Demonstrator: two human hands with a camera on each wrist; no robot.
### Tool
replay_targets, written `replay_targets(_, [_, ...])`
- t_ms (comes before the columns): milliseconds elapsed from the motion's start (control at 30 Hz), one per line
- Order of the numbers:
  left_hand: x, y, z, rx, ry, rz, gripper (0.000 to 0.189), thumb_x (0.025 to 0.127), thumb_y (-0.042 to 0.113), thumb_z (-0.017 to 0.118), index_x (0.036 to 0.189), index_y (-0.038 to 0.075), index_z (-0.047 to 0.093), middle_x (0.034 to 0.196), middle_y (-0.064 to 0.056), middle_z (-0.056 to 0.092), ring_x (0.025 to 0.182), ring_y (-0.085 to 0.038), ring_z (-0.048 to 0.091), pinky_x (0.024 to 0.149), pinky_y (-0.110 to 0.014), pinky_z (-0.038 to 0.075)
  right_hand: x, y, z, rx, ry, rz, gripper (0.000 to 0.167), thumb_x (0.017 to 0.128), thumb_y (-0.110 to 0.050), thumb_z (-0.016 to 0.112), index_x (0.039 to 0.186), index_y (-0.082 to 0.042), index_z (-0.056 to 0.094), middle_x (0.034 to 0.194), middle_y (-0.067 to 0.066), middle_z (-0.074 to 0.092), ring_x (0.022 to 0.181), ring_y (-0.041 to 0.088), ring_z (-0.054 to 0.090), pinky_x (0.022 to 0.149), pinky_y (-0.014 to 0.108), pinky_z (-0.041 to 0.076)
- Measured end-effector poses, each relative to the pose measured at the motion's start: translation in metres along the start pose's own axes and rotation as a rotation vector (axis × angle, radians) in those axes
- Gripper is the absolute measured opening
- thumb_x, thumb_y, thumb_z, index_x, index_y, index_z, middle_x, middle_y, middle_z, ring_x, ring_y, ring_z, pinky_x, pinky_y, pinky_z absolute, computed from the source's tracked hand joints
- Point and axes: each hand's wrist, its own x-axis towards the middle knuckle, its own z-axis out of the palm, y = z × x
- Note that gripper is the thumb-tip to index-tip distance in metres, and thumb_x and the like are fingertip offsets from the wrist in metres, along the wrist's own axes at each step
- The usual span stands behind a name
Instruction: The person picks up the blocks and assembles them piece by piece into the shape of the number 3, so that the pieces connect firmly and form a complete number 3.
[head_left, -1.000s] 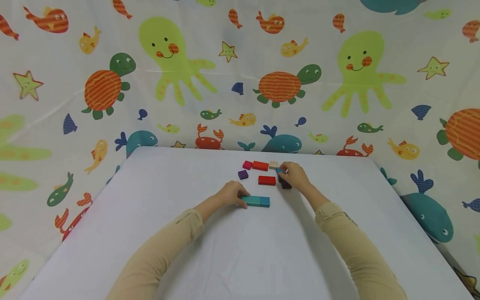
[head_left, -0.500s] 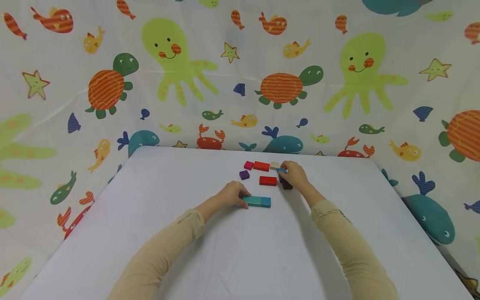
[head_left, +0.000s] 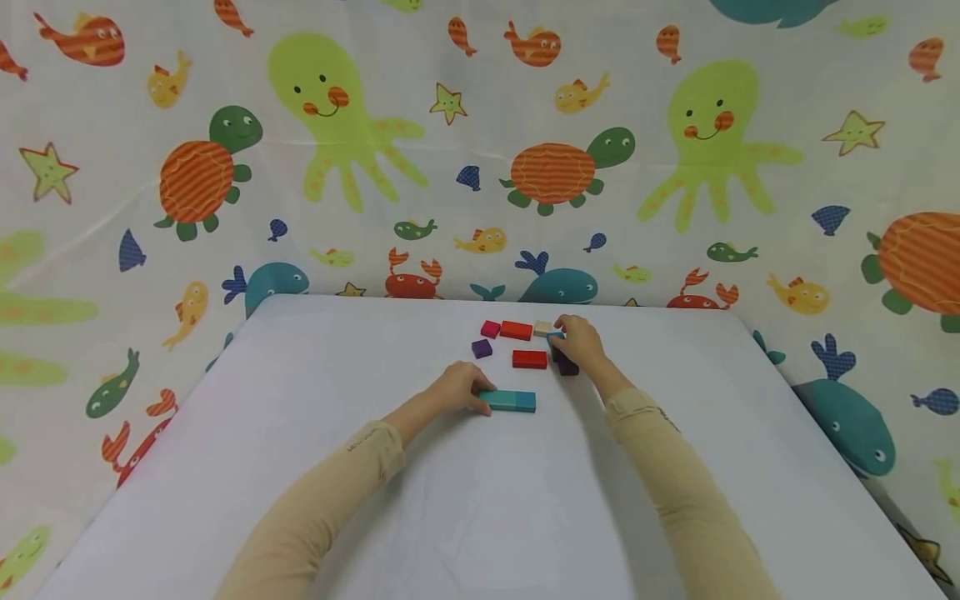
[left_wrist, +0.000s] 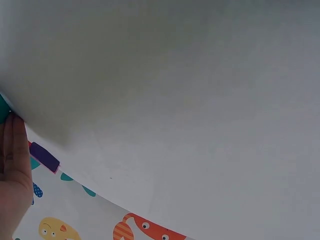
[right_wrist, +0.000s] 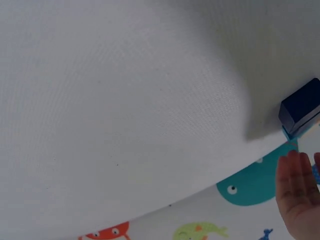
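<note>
My left hand [head_left: 455,387] pinches the left end of a teal block [head_left: 497,400], whose right end meets a blue block [head_left: 526,402]. In the left wrist view, the left fingers [left_wrist: 19,145] touch a green-teal edge [left_wrist: 3,111]. Farther back, my right hand [head_left: 582,342] is beside another blue block [head_left: 555,337] and a dark block [head_left: 567,367], partly covering them. In the right wrist view, the right hand's fingers [right_wrist: 294,172] are straight and apart from the dark block [right_wrist: 300,107].
Near the right hand lie a red block [head_left: 529,360], an orange-red block [head_left: 516,331], a pale wooden block [head_left: 542,329], a pink block [head_left: 490,329] and a purple block [head_left: 482,349]. A white table [head_left: 480,500] meets a sea-animal curtain [head_left: 480,150] behind.
My right hand's fingers have lifted slightly off the back blue block, which stays by the dark one. The left hand keeps its place on the teal block. The head view has shifted slightly.
</note>
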Motion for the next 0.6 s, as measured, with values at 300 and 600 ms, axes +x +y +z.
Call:
replay_targets(300, [-0.0001,-0.0011,-0.0002,0.007,0.001,0.013,0.040,0.074,0.021,0.080,0.111,0.009,0.071,0.100,-0.004,0.071,0.082,-0.012,0.056,0.075,-0.023,0.049,0.0035,-0.0017,0.0020,-0.010,-0.056,0.058,0.041,0.089,-0.020,0.063,0.121,0.005,0.055,0.120,0.024,0.060,0.105,0.034,0.057,0.097,0.044,0.046])
replay_targets(600, [-0.0003,-0.0002,0.0005,0.008,-0.007,0.018,0.040,0.074,0.020,0.080,0.111,0.009,0.071,0.100,-0.005,0.072,0.080,-0.012,0.056,0.073,-0.022,0.049,0.0030,-0.0047,0.0037,-0.004,-0.061,0.079,0.046,0.089,-0.024,0.064,0.121,0.006,0.053,0.123,0.024,0.058,0.109,0.035,0.055,0.099,0.045,0.044])
